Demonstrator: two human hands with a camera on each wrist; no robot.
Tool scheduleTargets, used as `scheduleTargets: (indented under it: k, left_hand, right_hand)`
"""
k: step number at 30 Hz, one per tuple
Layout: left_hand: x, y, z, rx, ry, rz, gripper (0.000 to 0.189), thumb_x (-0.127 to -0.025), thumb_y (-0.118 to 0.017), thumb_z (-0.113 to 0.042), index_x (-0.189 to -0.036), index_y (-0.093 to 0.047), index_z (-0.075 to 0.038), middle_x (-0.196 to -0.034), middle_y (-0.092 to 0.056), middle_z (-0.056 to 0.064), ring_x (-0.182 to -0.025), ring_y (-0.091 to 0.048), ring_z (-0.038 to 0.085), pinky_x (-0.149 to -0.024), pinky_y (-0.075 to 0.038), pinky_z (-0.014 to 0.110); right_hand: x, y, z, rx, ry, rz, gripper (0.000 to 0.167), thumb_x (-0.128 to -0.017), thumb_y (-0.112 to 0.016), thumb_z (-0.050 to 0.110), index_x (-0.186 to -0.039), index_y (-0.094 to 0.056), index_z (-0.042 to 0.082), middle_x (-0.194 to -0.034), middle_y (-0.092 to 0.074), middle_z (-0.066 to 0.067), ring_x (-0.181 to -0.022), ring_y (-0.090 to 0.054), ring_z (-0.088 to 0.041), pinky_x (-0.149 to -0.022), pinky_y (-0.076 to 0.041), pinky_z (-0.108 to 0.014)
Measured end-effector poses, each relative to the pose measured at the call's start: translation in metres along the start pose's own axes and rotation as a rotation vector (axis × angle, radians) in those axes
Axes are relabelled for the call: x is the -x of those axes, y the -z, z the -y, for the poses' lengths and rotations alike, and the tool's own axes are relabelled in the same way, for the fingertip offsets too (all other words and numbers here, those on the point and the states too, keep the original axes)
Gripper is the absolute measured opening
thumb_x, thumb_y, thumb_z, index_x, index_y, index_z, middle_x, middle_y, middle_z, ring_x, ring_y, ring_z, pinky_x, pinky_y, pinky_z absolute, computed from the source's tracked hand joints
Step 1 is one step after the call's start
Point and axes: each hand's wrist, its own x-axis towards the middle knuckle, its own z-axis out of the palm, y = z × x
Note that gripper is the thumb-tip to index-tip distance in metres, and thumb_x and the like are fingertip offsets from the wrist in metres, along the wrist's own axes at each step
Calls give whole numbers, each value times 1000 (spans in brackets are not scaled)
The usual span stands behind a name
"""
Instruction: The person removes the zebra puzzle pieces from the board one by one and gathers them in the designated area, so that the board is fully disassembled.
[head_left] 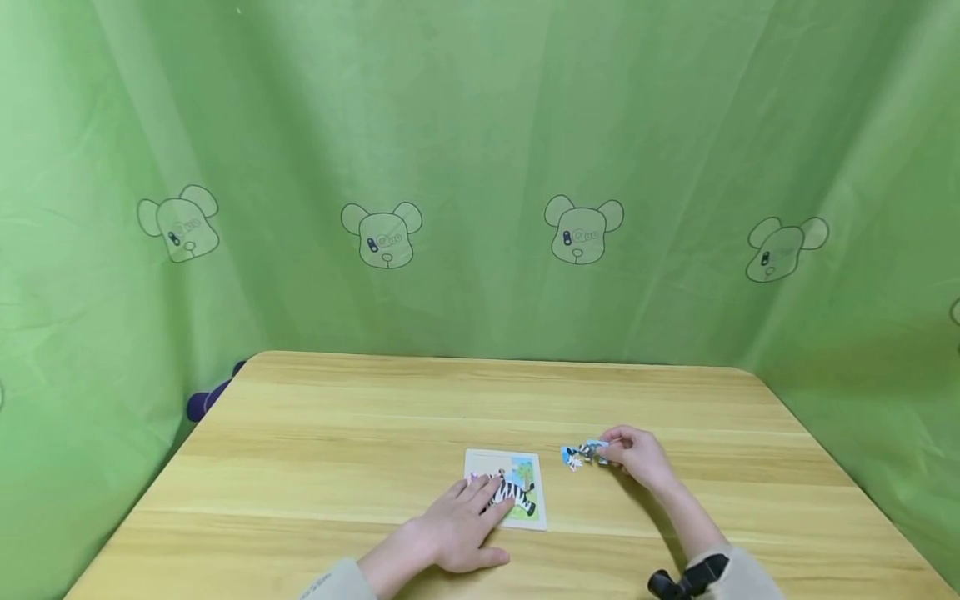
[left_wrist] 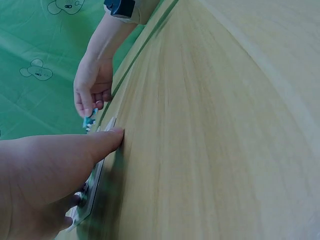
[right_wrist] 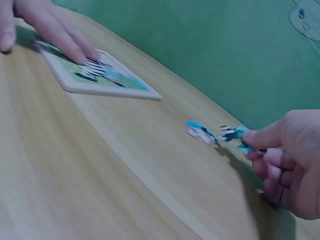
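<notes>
A white-framed jigsaw board (head_left: 528,523) with a zebra picture lies on the table. Across its left part my left hand (head_left: 467,525) rests with fingers extended, covering some of the picture. Off to the board's right, my right hand (head_left: 639,457) pinches a puzzle piece (right_wrist: 232,134) between thumb and fingers. That piece has black-and-white stripes and a blue part. Just left of it, a second puzzle piece (right_wrist: 201,132), blue with black and white, lies on the table.
The wood-grain table (head_left: 337,442) carries the board and pieces. Behind it hangs a green curtain (head_left: 480,317) with mouse-head drawings. A purple object (head_left: 201,404) shows beyond the table's left edge. A dark device (head_left: 690,577) is strapped at my right wrist.
</notes>
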Motion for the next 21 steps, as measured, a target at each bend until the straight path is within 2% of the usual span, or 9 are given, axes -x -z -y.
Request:
scheduleTargets:
  k: [9, 16, 21]
  left_hand:
    - [1, 2, -1, 9, 10, 11, 73, -88, -39, -62, -147, -27, -21, -153, -18, 9, -139, -18, 25, -111, -20, 40]
    - [1, 1, -1, 14, 18, 20, 72, -89, -39, -62, -147, -27, -22, -153, -17, 9, -139, -17, 24, -112, -19, 40]
    - [2, 3, -1, 15, 7, 6, 73, -88, -38, -62, -147, -27, -21, -152, -18, 9, -139, -18, 25, -111, -20, 40]
  right_hand:
    - [1, 9, 4, 278, 62, 11, 23, -80, -70, 13, -94, -66, -4, -80, -63, -5, -74, -55, -19, -67, -45, -34]
    - [0, 7, 2, 326, 45, -5, 24, -81, -69, 15, -93, -64, -5, -79, -61, -6, -75, -54, -21, -67, -45, -36]
    - [2, 4, 4, 312, 50, -25, 30, -83, -68, 17, -100, -62, -6, -81, -60, -6, -76, -54, -21, -67, -46, -34]
